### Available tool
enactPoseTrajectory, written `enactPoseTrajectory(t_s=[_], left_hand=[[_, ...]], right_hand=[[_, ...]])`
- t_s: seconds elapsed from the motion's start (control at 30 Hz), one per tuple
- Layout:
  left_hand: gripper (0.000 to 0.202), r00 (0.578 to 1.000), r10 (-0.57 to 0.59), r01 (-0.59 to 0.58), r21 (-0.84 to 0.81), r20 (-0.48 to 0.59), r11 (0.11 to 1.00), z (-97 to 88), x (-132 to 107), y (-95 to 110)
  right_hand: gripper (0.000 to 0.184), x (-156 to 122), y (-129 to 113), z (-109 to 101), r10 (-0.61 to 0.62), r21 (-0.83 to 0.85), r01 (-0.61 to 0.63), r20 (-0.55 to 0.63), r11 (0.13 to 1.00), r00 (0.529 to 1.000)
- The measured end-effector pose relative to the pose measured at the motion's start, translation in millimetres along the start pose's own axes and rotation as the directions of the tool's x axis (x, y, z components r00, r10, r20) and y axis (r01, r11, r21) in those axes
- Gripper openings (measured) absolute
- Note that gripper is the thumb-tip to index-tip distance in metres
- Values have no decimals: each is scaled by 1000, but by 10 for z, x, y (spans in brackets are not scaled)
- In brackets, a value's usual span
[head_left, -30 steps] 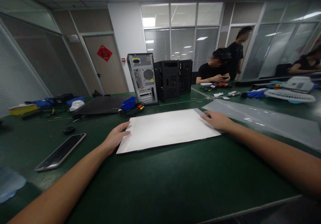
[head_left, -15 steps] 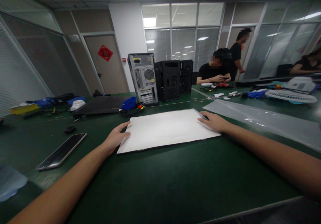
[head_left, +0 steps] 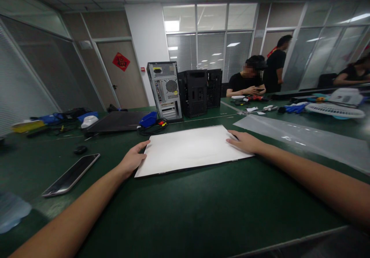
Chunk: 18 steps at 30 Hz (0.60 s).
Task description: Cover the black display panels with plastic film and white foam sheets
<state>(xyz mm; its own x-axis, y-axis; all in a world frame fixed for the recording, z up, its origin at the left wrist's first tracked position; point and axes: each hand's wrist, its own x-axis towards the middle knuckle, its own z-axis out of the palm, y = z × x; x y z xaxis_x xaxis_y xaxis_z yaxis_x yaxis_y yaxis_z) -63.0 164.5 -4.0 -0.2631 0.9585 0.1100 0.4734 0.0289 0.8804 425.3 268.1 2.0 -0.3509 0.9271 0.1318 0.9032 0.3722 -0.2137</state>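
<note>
A thin white rectangular panel with a dark lower edge lies in front of me, between my two hands. My left hand grips its left short edge, thumb at the rim and the other fingers partly hidden behind it. On the opposite side, my right hand holds the right edge with its fingertips resting on the white surface. Whether the panel touches the table all along its underside I cannot tell.
A phone and a black mouse lie on the green table at left. Computer cases stand behind the panel. Clear plastic sheeting and a white fan are at right. Other people are beyond the table.
My right hand has shifted slightly left on the panel's edge. My left thumb has drawn back a little toward the left rim. A standing person in the background has turned.
</note>
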Motion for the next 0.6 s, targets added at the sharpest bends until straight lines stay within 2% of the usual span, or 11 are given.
enactPoseTrajectory(t_s=[0.23, 0.37, 0.47, 0.6], left_hand=[[70, 1000, 25, -24, -51, 15, 998, -9, 20, -61], [70, 999, 25, -25, -35, 21, 999, -18, 6, -41], [71, 999, 33, -32, -52, 20, 998, -18, -4, -20], [73, 999, 29, -28, -54, 28, 998, -12, -16, 1]], right_hand=[[81, -17, -16, 39, -40, -64, 42, 30, 997, 999], [79, 23, 60, 32, -66, -68, 65, -13, 996, 998], [78, 115, 302, 1, -10, -77, 2, -94, 997, 995], [78, 252, 894, -30, 168, -163, -196, -171, 967, 971]])
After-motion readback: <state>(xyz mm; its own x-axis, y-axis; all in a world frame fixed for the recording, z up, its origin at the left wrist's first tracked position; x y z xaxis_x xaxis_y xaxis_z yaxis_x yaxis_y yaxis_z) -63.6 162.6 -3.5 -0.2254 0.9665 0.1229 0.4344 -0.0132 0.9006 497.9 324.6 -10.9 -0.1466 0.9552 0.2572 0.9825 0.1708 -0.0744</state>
